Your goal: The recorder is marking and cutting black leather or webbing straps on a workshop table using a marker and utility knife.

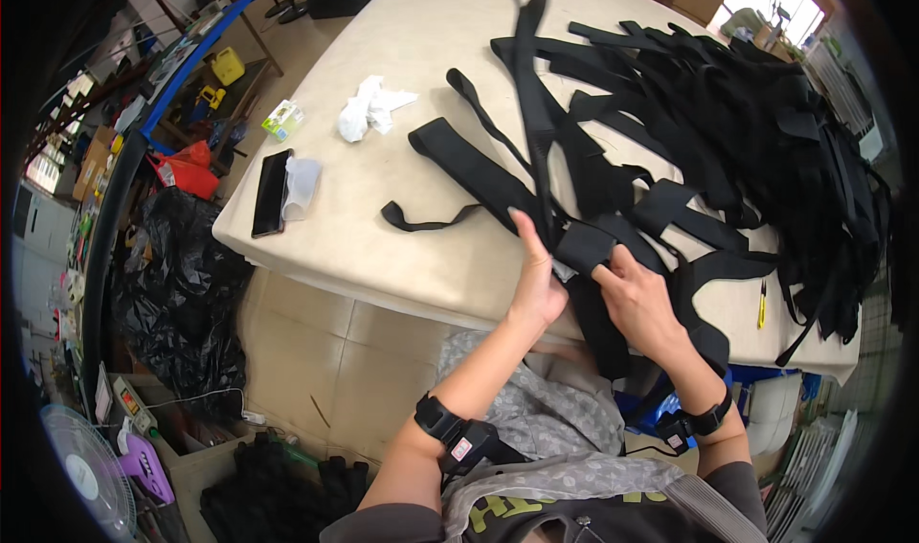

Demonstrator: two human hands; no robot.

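Near the front edge of the cloth-covered table [354, 237], I have a black strap [586, 246] between my two hands. My right hand [639, 304] is closed, pinching the strap's folded end between thumb and fingers. On its other side is my left hand [539, 282], thumb pointing up beside the bands and fingers partly hidden behind them, closed on the same strap. A long narrow band [528, 74] rises in a loop above my hands, blurred at the top. Other wide black bands lie around and under them. A large tangled heap of black straps [708, 112] covers the table's right side.
A phone [271, 193], a whitish pouch [302, 189], crumpled tissue [373, 107] and a small green-white packet [282, 120] lie at the table's left. A yellow utility knife [762, 305] rests near the right front edge. Black plastic bag [182, 294] and fan [88, 471] stand left.
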